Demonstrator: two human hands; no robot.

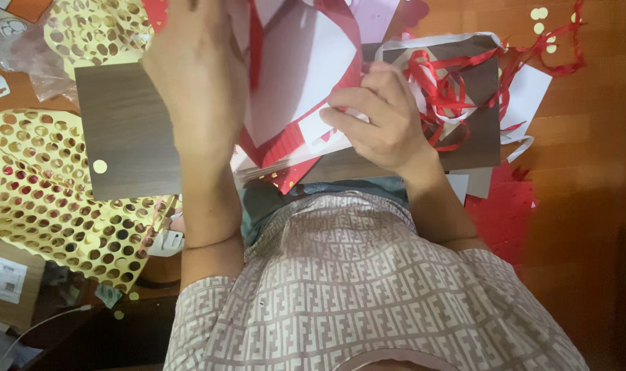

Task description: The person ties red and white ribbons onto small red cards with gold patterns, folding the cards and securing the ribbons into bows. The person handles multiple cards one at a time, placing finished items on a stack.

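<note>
Left hand gripping red-and-white paper sheet; right hand pinching its lower edge. Advice: keeping sheet taut between grips.

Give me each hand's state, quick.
Left hand: holding the red and white paper.
Right hand: closed, pinching the paper's edge.

A home craft corner: wooden floor, punched yellow sheets, red paper scraps, cardboard box.

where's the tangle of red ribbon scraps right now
In the head view, the red ribbon scraps lie upper right of centre on the brown board, just beyond the right hand, which grips the red and white paper.
</note>
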